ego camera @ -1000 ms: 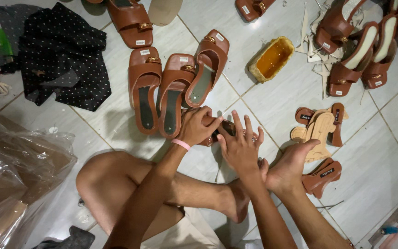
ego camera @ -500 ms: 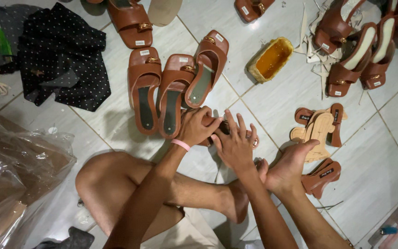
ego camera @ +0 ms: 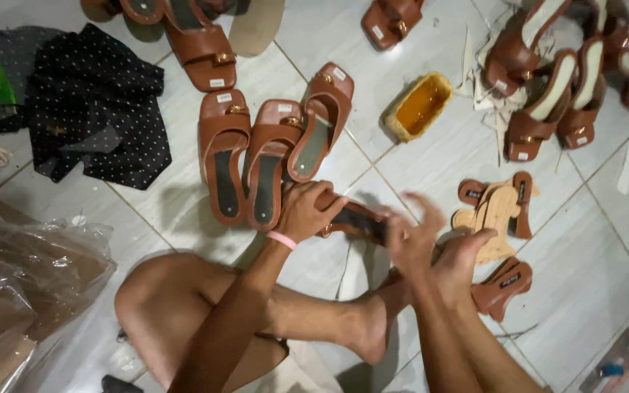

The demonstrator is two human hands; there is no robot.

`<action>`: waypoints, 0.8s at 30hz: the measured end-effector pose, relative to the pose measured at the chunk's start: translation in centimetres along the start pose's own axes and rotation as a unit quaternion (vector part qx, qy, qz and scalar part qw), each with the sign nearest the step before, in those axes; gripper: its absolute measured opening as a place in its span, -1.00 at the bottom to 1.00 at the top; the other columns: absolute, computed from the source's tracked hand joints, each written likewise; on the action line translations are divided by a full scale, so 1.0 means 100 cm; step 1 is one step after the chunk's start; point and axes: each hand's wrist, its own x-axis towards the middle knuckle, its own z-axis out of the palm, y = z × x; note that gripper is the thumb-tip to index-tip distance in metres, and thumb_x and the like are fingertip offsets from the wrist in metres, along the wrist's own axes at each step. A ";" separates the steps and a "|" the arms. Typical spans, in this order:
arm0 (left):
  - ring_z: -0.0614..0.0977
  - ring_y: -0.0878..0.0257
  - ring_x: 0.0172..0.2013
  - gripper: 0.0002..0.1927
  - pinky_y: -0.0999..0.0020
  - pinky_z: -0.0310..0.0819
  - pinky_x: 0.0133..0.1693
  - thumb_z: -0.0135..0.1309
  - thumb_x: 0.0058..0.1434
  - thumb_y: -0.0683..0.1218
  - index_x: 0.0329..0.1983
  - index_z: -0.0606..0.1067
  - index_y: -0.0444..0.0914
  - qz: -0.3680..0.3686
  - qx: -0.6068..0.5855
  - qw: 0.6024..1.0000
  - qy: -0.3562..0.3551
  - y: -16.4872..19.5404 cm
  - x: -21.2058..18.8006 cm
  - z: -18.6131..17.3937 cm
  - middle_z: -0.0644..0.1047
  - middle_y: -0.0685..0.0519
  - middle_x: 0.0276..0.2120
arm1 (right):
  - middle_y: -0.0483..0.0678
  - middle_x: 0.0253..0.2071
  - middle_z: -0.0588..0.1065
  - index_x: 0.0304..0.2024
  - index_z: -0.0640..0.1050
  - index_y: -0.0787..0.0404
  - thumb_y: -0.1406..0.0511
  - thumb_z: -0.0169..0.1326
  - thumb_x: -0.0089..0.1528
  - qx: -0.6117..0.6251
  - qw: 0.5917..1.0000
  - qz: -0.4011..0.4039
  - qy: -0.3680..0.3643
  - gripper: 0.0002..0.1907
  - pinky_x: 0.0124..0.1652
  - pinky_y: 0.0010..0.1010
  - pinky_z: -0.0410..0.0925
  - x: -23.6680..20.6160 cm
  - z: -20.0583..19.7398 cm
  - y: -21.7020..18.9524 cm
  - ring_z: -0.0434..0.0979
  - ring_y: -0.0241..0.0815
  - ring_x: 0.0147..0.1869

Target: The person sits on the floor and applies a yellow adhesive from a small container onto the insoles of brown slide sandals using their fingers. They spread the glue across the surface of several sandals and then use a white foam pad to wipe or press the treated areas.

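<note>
My left hand (ego camera: 306,212), with a pink band at the wrist, grips one end of a brown sandal (ego camera: 362,222) held just above the tiled floor. My right hand (ego camera: 409,234) is at the sandal's other end, blurred, its fingers spread apart and holding nothing that I can make out. Another hand (ego camera: 469,255) sits close behind it; I cannot tell whose it is. My bare bent leg (ego camera: 183,313) lies under both arms.
Three brown sandals (ego camera: 271,160) lie side by side beyond my left hand. A yellow tray of orange paste (ego camera: 416,105) stands further back. Pale wooden soles (ego camera: 496,207) lie at the right, several sandals (ego camera: 547,94) at the top right, a dotted black cloth (ego camera: 89,109) and plastic bags (ego camera: 23,291) at the left.
My right hand has slid to the right off the sandal, so more of the sandal shows. My left hand has kept its grip and dropped slightly.
</note>
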 end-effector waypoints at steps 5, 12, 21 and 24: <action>0.68 0.02 -0.25 -0.69 0.20 0.56 -0.13 0.31 0.19 0.05 -0.32 0.57 -0.30 -0.005 -0.072 0.997 -0.004 -0.001 0.003 0.001 0.62 -0.07 -0.29 | 0.28 0.50 0.05 0.30 0.57 -0.03 0.10 -0.39 0.55 -0.064 0.992 0.105 -0.017 -0.48 0.36 0.26 -0.15 0.097 0.011 0.041 -0.09 0.29 0.56; 0.66 -0.02 -0.25 -0.66 0.17 0.54 -0.16 0.34 0.13 0.03 -0.30 0.55 -0.33 -0.027 -0.067 0.997 -0.006 0.003 0.005 -0.001 0.60 -0.07 -0.28 | 0.09 0.59 -0.10 0.29 0.51 -0.18 0.00 -0.39 0.47 -0.173 0.969 0.123 -0.125 -0.48 0.32 0.33 -0.19 0.176 0.023 0.059 -0.21 0.23 0.60; 0.65 0.01 -0.24 -0.68 0.16 0.52 -0.14 0.31 0.15 0.04 -0.30 0.56 -0.32 -0.047 -0.053 0.997 -0.039 0.008 0.010 -0.002 0.60 -0.04 -0.26 | 0.05 0.58 -0.14 0.27 0.49 -0.31 -0.05 -0.48 0.43 -0.152 0.958 0.165 -0.180 -0.44 0.34 0.30 -0.26 0.187 0.023 0.062 -0.29 0.19 0.61; 0.65 -0.01 -0.23 -0.67 0.16 0.51 -0.13 0.31 0.15 0.04 -0.29 0.56 -0.32 -0.054 -0.046 0.997 -0.044 0.007 0.008 -0.001 0.60 -0.04 -0.25 | 0.13 0.58 -0.13 0.27 0.50 -0.29 -0.06 -0.53 0.45 -0.117 0.967 0.159 -0.161 -0.41 0.36 0.30 -0.28 0.178 0.015 0.063 -0.30 0.20 0.63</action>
